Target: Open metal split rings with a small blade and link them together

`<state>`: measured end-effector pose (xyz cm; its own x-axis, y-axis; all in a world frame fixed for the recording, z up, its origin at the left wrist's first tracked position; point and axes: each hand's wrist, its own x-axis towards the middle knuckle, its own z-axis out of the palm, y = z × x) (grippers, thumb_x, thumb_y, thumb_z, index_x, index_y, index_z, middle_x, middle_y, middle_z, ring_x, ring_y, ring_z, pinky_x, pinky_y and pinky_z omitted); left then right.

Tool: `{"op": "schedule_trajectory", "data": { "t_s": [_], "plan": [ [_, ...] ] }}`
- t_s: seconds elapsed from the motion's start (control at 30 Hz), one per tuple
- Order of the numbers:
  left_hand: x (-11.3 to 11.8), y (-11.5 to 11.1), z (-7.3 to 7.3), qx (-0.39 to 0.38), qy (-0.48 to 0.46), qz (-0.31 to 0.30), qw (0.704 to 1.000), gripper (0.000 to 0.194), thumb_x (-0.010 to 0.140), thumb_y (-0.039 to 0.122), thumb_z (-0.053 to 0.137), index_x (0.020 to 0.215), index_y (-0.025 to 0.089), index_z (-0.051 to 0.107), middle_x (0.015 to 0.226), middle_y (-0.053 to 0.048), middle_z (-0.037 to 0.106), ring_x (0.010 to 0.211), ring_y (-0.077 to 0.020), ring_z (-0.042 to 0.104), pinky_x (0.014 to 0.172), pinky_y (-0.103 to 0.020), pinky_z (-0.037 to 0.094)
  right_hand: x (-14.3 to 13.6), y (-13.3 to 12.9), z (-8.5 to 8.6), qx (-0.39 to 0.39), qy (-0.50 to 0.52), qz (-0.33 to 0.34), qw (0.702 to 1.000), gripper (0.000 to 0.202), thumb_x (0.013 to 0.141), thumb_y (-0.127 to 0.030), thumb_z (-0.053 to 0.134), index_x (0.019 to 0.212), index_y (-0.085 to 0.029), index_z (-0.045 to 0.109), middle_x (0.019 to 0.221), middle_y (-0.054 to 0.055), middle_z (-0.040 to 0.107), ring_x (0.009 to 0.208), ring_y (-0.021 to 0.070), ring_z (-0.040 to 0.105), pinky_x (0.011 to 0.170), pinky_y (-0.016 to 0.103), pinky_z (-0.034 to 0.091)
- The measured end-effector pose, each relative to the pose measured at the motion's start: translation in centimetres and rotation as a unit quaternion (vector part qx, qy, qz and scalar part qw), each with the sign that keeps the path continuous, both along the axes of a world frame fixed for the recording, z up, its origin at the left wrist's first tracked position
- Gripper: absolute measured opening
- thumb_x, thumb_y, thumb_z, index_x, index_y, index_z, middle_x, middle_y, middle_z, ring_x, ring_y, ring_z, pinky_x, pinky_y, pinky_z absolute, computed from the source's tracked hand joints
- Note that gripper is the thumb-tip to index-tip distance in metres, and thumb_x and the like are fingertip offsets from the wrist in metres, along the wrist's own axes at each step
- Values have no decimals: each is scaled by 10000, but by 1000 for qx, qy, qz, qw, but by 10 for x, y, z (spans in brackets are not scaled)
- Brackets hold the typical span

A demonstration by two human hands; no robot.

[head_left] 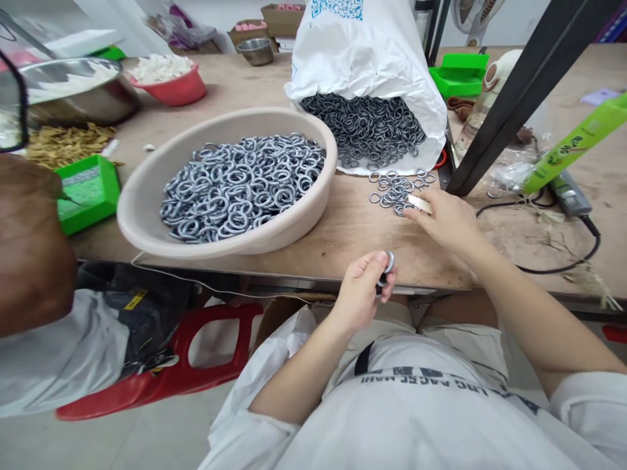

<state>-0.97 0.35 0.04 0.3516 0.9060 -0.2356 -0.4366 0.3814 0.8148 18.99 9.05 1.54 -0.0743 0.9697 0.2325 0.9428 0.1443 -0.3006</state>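
The person's left hand (365, 287) is closed around a few held rings (389, 262), grey and round, one standing up between thumb and fingers. It is just off the front edge of a wooden table (313, 251), above the lap.

The right hand (448, 219) is farther forward and to the right, pinching a short white piece (420, 204) between thumb and fingers. Just left of its fingertips lie the loose rings (394, 189), a small scattered heap on the wood, with the white piece reaching to the heap's edge.

Beyond that heap, a white bag (362, 52) lies with its mouth toward the person — dark grey rings (367, 127) fill the opening. Left of both hands is a wide beige basin (142, 219) holding many more grey rings (245, 186). Past the right hand, a black metal post (519, 98) slants up from the table; a black cable (553, 269) curls to that hand's right.

Far to the left hand's left — beside the basin — are a green tray (91, 192) and a co-worker's arm (34, 248).
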Motion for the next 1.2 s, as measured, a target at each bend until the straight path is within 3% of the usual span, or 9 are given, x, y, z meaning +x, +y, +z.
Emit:
{"op": "schedule_trajectory", "data": {
  "t_s": [0.07, 0.2, 0.33, 0.5, 0.63, 0.77, 0.97, 1.1, 1.2],
  "plan": [
    [-7, 7, 0, -7, 5, 2, 1000, 317, 845, 448, 679, 893, 138, 639, 653, 23, 534, 469, -48, 429, 410, -177, 279, -9, 15, -4, 5, -51, 23, 998, 398, 873, -542, 624, 1110, -228, 686, 1093, 120, 707, 848, 270, 607, 647, 336, 359],
    [-19, 16, -1, -29, -3, 23, 999, 399, 820, 369, 698, 1159, 164, 654, 649, 27, 562, 473, -54, 446, 406, -161, 276, -18, 37, -14, 23, -63, 63, 996, 242, 886, -387, 650, 943, -161, 714, 1035, 139, 685, 812, 222, 582, 645, 322, 355],
    [-20, 24, -2, -53, -55, 62, 995, 296, 803, 391, 659, 982, 155, 650, 724, 4, 592, 528, -76, 509, 393, -167, 306, -16, 34, -14, 10, 157, 60, 986, 232, 865, -377, 664, 790, -158, 680, 785, 55, 644, 695, 152, 518, 628, 295, 346],
    [5, 27, -3, -18, -5, 89, 996, 393, 801, 521, 702, 938, 171, 588, 775, 19, 565, 540, -50, 483, 388, -145, 284, -39, -23, -5, -93, 537, 91, 833, 281, 828, -448, 715, 793, -175, 659, 736, -1, 617, 639, 114, 511, 605, 259, 397],
    [23, 22, -6, 38, 28, 98, 994, 414, 812, 569, 688, 860, 191, 525, 707, 50, 491, 511, -41, 407, 389, -141, 257, -56, -63, 1, -136, 667, 61, 730, 292, 769, -434, 783, 778, -178, 642, 622, -49, 529, 456, 53, 340, 432, 229, 236],
    [28, 15, -8, 39, 20, 89, 995, 472, 803, 644, 653, 895, 189, 564, 710, 37, 500, 511, -52, 404, 393, -157, 281, -53, -75, 3, -157, 718, 54, 675, 313, 749, -438, 805, 780, -169, 647, 598, -55, 503, 428, 35, 319, 404, 225, 165],
    [30, 9, -6, 44, 27, 78, 996, 511, 801, 686, 617, 881, 182, 598, 676, 30, 491, 512, -72, 402, 405, -185, 291, -42, -82, -2, -169, 730, 39, 661, 342, 765, -476, 788, 755, -176, 625, 620, -38, 540, 438, 40, 355, 383, 207, 195],
    [31, 4, -2, 111, 95, 101, 984, 376, 804, 546, 702, 831, 180, 620, 648, 43, 497, 507, -57, 366, 444, -185, 289, -41, -90, -5, -143, 717, 36, 681, 357, 771, -482, 787, 748, -176, 607, 609, -42, 531, 431, 38, 342, 381, 208, 206],
    [32, 0, 1, 103, 93, 100, 985, 360, 800, 519, 709, 786, 177, 594, 630, 43, 495, 502, -57, 361, 443, -184, 288, -44, -94, -7, -102, 699, 35, 707, 360, 773, -502, 777, 771, -195, 589, 632, -46, 528, 463, 59, 380, 403, 210, 281]
  ]
}}
